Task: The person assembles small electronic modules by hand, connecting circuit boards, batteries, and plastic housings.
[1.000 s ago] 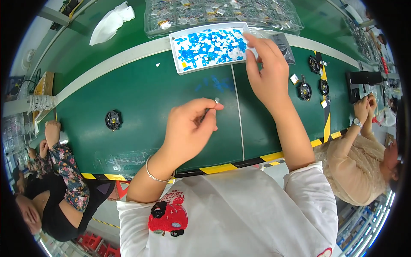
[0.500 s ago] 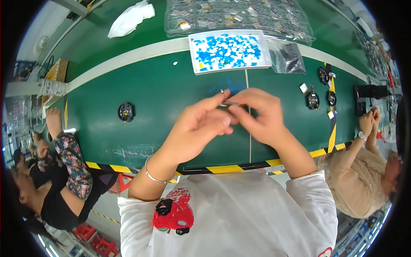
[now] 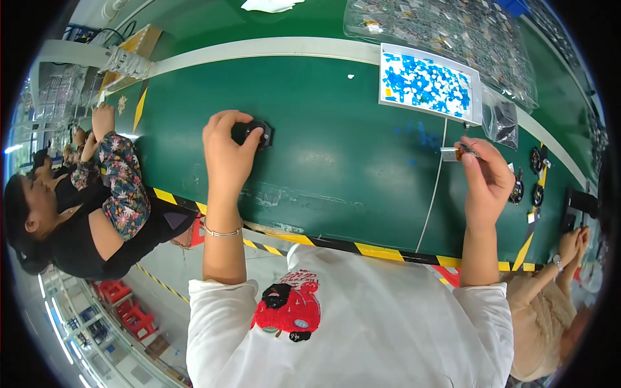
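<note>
My left hand [image 3: 228, 145] is closed round a black round housing [image 3: 267, 134] at the left of the green table, thumb on the near side and fingers over the far side. Most of that housing is hidden by the fingers. Further right, my right hand [image 3: 486, 184] is raised over the table with thumb and fingertips pinched together. Between them is a small silvery rectangular piece [image 3: 449, 154] with an orange strip and a dark part beside it. Its finer details are too small to tell.
A white tray [image 3: 429, 114] of blue and white bits stands far right of centre, beside a clear bag [image 3: 504, 126] with dark contents. Blister trays [image 3: 446, 39] lie behind it. Several black round housings [image 3: 517, 189] sit at right. Co-workers are on both sides.
My hands were together at the middle and have parted. The left has reached leftward and taken hold of the black housing; the right has moved right with the silvery piece. The view has shifted left.
</note>
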